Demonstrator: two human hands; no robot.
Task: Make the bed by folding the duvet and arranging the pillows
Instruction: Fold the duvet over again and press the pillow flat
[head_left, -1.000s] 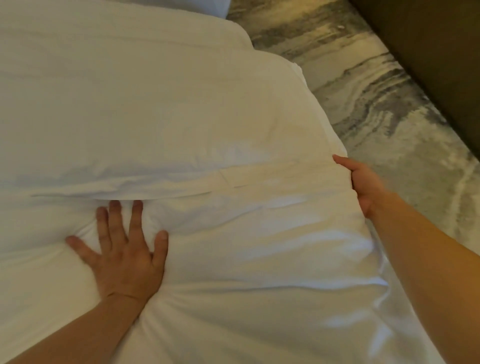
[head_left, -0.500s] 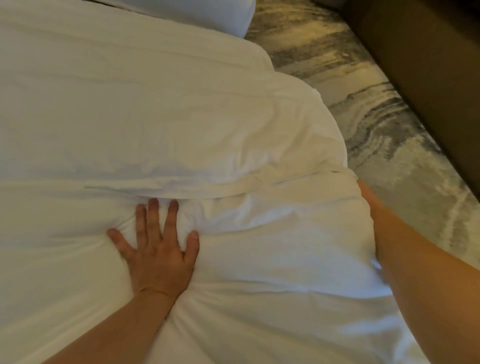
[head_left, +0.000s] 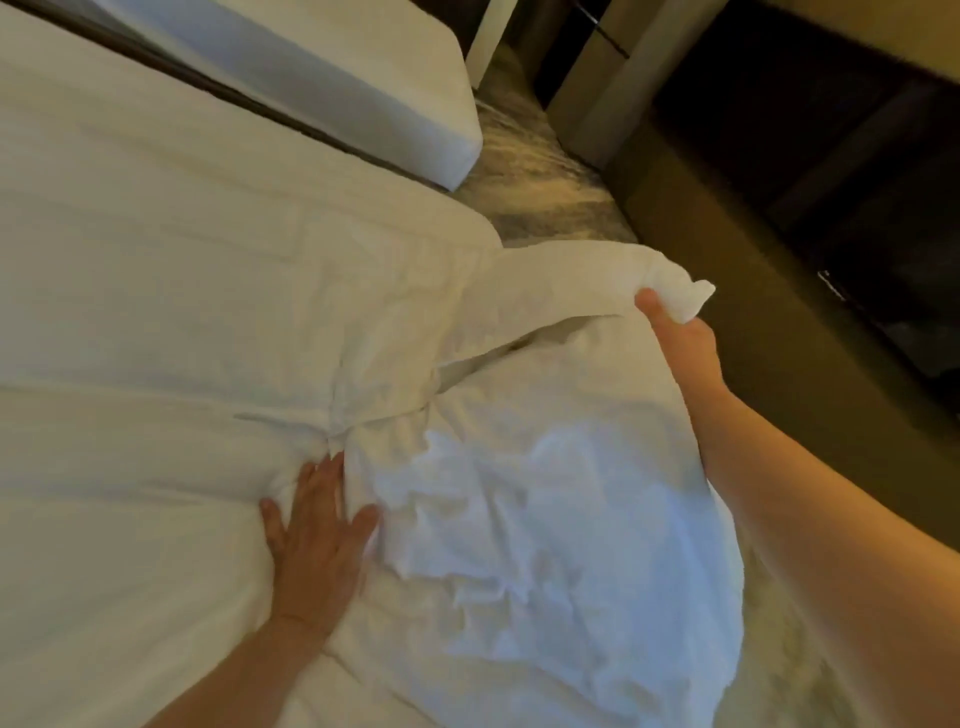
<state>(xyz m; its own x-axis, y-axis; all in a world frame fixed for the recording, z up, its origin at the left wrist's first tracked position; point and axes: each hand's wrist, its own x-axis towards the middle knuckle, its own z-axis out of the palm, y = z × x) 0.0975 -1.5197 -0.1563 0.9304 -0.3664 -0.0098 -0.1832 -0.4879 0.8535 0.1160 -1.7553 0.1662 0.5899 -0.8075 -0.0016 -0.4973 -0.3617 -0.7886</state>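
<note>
A white duvet covers the bed and fills most of the view, with a folded layer lying over the crumpled lower part. My left hand lies flat on the duvet, fingers spread, just below the fold line. My right hand is shut on the folded layer's corner, lifted off the bed's right edge and pulled out to the right. No pillow is in view.
A second white bed stands beyond a dark gap at the top. Patterned carpet runs between the beds and a dark low cabinet along the right.
My right hand has taken hold of the folded layer's corner and lifted it out to the right. My left hand stays pressed by the fold. The view has swung up, showing the second bed.
</note>
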